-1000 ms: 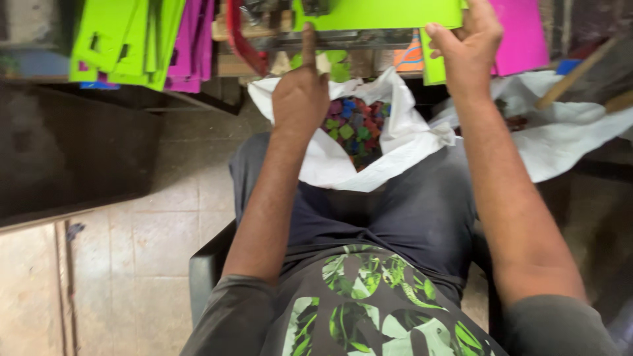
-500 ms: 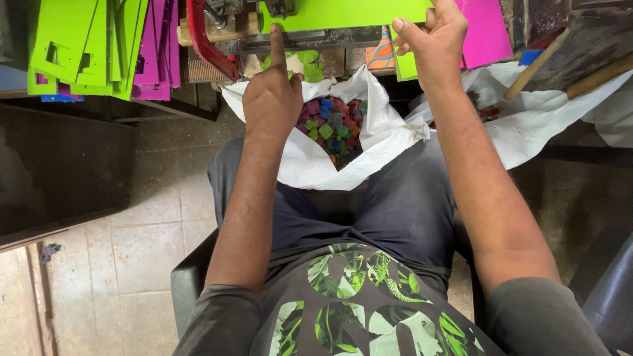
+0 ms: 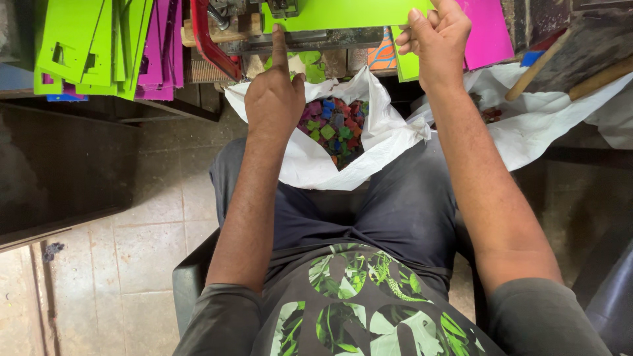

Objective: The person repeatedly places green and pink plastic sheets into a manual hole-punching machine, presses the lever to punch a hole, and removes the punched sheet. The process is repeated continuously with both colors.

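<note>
A bright green sheet [image 3: 356, 12] lies on a metal press [image 3: 264, 36] at the top of the head view. My right hand [image 3: 436, 36] grips the sheet's right edge. My left hand [image 3: 273, 99] is mostly closed, its index finger stretched up against the press's front edge just under the sheet. Below both hands a white bag [image 3: 316, 165] rests on my lap, open and holding several small coloured offcuts [image 3: 333, 125].
Stacks of green sheets [image 3: 79, 39] and magenta sheets [image 3: 161, 46] stand at the upper left. A magenta sheet [image 3: 488, 29] lies right of my right hand. More white sacking [image 3: 560, 112] and a wooden handle [image 3: 580, 72] are at right. A dark ledge [image 3: 59, 178] is on the left.
The view has shifted so hands and press sit further right in frame. My left hand's index finger stays pointed up at the press; my right hand keeps its grip on the green sheet.
</note>
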Tool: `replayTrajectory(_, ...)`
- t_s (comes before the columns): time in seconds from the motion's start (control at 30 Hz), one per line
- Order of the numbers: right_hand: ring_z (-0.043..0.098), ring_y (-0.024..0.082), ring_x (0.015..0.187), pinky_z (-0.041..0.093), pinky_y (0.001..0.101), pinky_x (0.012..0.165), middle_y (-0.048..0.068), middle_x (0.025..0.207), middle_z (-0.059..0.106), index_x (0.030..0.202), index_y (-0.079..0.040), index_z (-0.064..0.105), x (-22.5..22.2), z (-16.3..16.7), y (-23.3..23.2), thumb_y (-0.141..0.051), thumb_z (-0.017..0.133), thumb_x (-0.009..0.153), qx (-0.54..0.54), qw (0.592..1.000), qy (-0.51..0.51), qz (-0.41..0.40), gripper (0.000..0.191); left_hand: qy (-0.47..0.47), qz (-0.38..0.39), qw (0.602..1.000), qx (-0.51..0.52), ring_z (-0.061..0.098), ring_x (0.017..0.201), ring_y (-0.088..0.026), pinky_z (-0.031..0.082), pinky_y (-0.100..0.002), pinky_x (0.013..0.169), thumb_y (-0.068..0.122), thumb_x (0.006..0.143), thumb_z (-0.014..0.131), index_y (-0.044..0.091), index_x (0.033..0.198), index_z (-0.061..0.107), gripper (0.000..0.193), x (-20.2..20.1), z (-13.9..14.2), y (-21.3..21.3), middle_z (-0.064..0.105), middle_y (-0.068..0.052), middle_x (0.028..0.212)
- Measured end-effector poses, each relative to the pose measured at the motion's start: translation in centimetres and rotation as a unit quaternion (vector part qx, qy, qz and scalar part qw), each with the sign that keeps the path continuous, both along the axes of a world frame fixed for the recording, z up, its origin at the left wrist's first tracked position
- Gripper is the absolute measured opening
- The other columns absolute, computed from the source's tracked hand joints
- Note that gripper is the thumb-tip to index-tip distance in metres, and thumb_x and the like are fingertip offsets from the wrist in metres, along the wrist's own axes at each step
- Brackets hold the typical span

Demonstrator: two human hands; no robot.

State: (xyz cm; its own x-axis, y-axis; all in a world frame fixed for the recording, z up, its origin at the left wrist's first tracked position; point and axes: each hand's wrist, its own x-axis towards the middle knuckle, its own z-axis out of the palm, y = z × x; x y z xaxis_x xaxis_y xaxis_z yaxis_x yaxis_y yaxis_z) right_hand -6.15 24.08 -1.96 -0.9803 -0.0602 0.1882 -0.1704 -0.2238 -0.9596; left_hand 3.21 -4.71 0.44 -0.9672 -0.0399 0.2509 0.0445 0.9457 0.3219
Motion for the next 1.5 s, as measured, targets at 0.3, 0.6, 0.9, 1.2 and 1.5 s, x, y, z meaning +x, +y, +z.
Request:
replayTrajectory(0.3,0.07,0.016,0.074,0.059,0.0278,0.063,0.014,0.098,0.072,0.145,0.008,0.056,0.2,0.4,0.0,-0.001,0.062,0.111,0.007,1.0,0.006,-0.002,0.036,-0.009,0.001,1.0,0.001,0.07,0.059,-0.029,0.055,-0.042,0.052,0.022,0.093,0.077,0.002,0.161,0.022,0.09,0.0,0.5,0.0,0.07,-0.013,0.069)
replayTrajectory(0.6,0.067,0.019,0.062,0.05,0.0295,0.052,0.017,0.09,0.075,0.11,0.012,0.072,-0.9,1.7,4.1,0.009,0.062,0.1,-0.048,0.998,-0.013,-0.047,0.015,0.021,-0.05,0.994,0.09,0.073,0.074,-0.033,0.056,-0.046,0.068,0.024,0.094,0.077,0.008,0.146,0.055,0.058,2.8,4.0,0.9,0.074,-0.012,0.078)
replayTrajectory(0.9,0.066,0.018,0.061,0.05,0.0265,0.051,0.02,0.098,0.075,0.125,0.014,0.07,3.5,8.1,6.5,0.008,0.06,0.104,-0.029,0.994,0.004,0.106,0.024,0.179,-0.112,0.974,0.076,0.06,0.123,-0.044,0.05,-0.047,0.104,0.044,0.083,0.086,0.002,0.147,0.044,0.087,7.5,9.4,3.3,0.058,-0.025,0.136)
replayTrajectory(1.2,0.072,0.02,0.078,0.061,0.0299,0.069,0.012,0.092,0.073,0.14,0.002,0.066,6.2,5.9,-2.0,-0.006,0.071,0.103,0.12,0.958,-0.038,0.257,0.039,-0.122,-0.103,0.978,0.133,0.057,0.127,-0.049,0.048,-0.049,0.104,0.034,0.07,0.089,-0.003,0.15,0.042,0.1,15.0,11.3,-4.7,0.056,-0.032,0.141)
replayTrajectory(1.5,0.056,0.044,0.113,0.047,0.0562,0.088,0.025,0.119,0.061,0.132,0.007,0.065,1.7,-2.1,4.9,-0.042,0.089,0.087,0.665,0.714,0.183,-0.118,0.07,-0.163,0.18,0.966,0.083,0.075,0.094,-0.033,0.061,-0.042,0.082,0.028,0.084,0.085,-0.007,0.127,0.066,0.059,16.1,12.5,-22.3,0.075,-0.024,0.109)
